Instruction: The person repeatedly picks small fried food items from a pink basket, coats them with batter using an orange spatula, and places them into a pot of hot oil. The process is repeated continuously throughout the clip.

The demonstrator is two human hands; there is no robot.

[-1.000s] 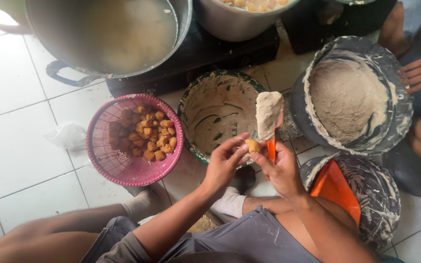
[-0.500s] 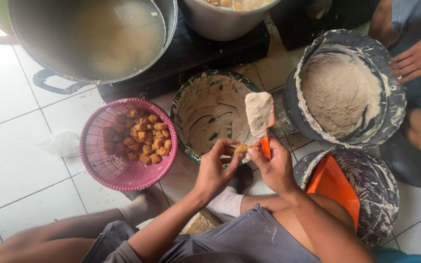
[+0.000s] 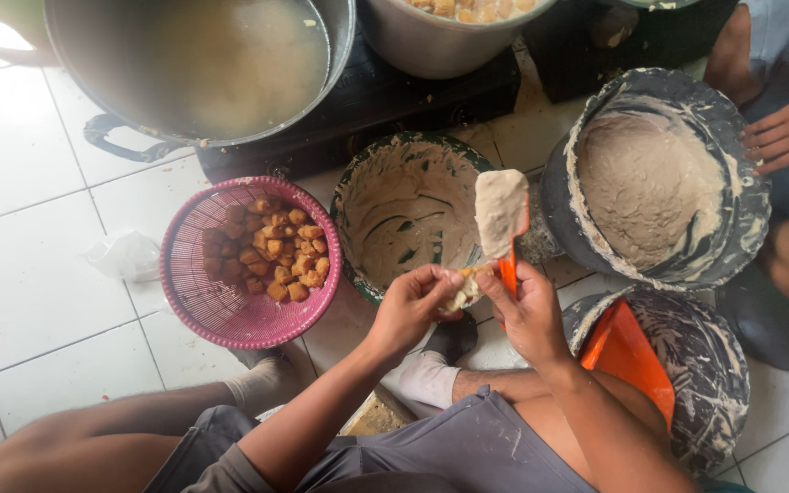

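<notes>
The only package-like thing is a crumpled clear plastic bag (image 3: 125, 256), lying on the white tiled floor just to the left of the pink basket (image 3: 195, 301), close to its rim. It is see-through and whitish, without any visible print. No labels, signs or screens show.

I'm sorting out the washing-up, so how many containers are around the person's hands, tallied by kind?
Metal pots on the stove: 2
Paste-smeared bowls: 3
Pink basket of fried cubes: 1
Total: 6
</notes>
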